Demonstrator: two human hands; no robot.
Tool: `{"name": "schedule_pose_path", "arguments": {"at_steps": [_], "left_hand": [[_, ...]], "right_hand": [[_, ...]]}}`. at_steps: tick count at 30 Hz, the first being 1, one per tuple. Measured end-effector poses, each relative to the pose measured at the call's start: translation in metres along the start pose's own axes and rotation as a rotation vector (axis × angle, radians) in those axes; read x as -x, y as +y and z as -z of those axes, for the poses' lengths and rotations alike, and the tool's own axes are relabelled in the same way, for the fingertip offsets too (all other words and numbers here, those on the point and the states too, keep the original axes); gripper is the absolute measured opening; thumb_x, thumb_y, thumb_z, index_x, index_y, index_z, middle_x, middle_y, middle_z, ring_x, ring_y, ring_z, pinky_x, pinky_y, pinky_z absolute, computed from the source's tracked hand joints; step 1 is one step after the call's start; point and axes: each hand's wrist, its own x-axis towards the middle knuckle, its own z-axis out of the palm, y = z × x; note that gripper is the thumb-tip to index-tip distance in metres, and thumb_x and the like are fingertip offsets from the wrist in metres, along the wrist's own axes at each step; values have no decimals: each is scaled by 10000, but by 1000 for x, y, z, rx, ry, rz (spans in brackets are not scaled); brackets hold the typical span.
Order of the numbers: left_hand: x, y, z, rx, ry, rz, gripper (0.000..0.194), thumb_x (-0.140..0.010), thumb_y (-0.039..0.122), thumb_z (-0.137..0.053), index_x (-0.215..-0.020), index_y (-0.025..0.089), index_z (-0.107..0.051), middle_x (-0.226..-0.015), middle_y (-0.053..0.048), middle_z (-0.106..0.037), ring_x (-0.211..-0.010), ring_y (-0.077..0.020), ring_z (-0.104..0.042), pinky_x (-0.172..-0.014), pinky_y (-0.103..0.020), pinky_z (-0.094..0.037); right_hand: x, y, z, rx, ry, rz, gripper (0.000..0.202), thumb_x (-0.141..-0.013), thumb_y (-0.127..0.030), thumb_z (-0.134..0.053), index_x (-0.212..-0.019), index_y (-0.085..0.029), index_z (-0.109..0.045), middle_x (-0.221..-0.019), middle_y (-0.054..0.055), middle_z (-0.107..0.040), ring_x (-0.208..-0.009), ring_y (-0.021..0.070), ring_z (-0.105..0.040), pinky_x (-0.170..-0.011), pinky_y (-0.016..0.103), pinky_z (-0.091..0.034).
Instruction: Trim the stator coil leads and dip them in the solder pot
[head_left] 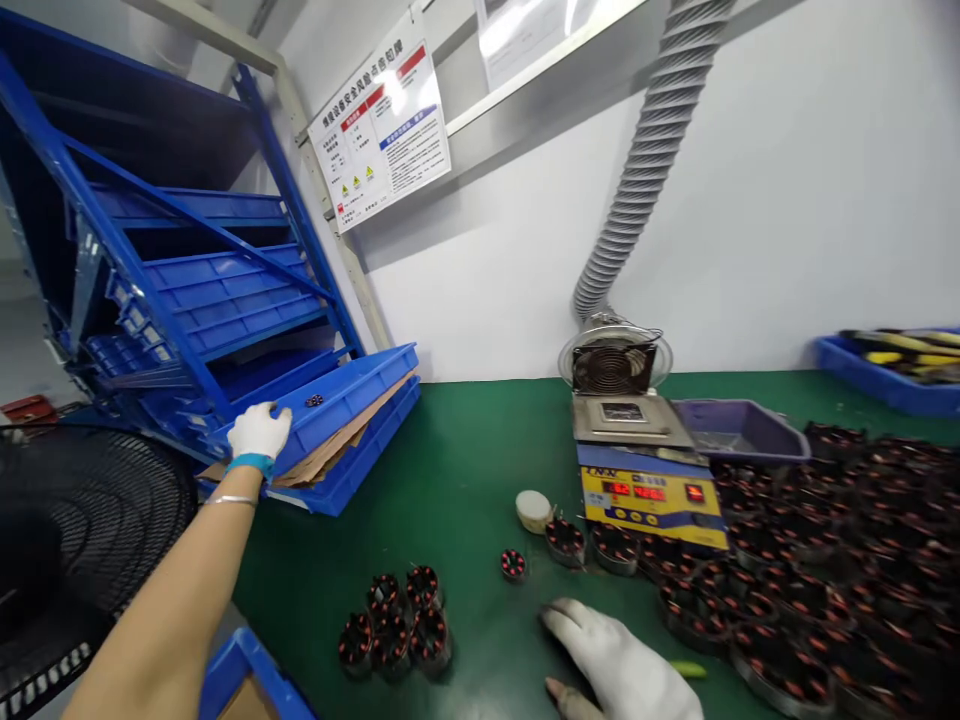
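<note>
My left hand (pixel 260 432), in a white glove with a blue band at the wrist, reaches over the near side of a blue tray (pixel 349 395). Its fingers are curled, and what they may hold is hidden. A small copper-wound motor stator (pixel 314 400) lies in the tray just right of that hand. Low over the green table, my right hand (pixel 611 662), also gloved, has thumb and fingers apart with nothing visible between them. A single small stator (pixel 513 565) sits beyond it. Stacked stators (pixel 394 640) stand in a group to its left.
A yellow-and-blue heating unit (pixel 652 505) sits beneath a ducted fan (pixel 615 368). Rows of wound stators (pixel 817 580) crowd the right side. A round white pot (pixel 533 510) and a purple bin (pixel 739 430) are nearby. Left are a black fan (pixel 90 530) and blue rack (pixel 150 270).
</note>
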Motion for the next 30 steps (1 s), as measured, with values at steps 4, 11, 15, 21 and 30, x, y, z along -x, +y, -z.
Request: {"name": "schedule_pose_path", "arguments": {"at_steps": [4,11,15,21,30], "left_hand": [[81,67,-46,211,-110,-256,428,-983,331,-396,-1335,145,-553,-1352,-125,-596,-1246,-245,-552,-1076,-378,-412],[208,145,-153,410,-663,-478,562,-552,268,-801,-1098,175,-708,-1152,-132,-666,-1037,-357,-642,-926,-427,-490],[207,155,-168,622,-780,-340,259,-616,271,-762,-815,147,-653,-948,-114,-663,-966,-311,-631,-927,-471,-465],[234,155,-153,1207,-1063,-67,542,-712,680,-595,-914,177,-613,-871,-103,-691,-756,-234,-665,-714,-368,-545],[264,155,-155,1512,-1048,92,542,-665,572,-820,-994,156,-711,-984,-113,-731,-903,-256,-681,-734,-325,-548]], "right_hand": [[0,0,0,-100,-2,-140,410,-805,-278,-584,-1196,-201,-681,-1217,112,-690,-1069,283,-677,-925,351,-568],[-3,5,1,-360,89,-286,429,-890,-368,-472,-1245,-183,-627,-1289,127,-645,-1191,277,-615,-1005,401,-523],[-6,3,1,-446,196,-298,430,-855,-368,-477,-1214,-191,-636,-1245,129,-662,-1165,279,-626,-996,418,-525],[-15,-1,11,-597,289,-454,587,-700,-273,-604,-1281,-190,-586,-1316,117,-612,-1212,286,-588,-1046,429,-488],[-16,5,15,-439,286,-374,409,-658,-184,-606,-1061,-202,-674,-1194,99,-669,-1105,282,-622,-986,431,-501]]}}
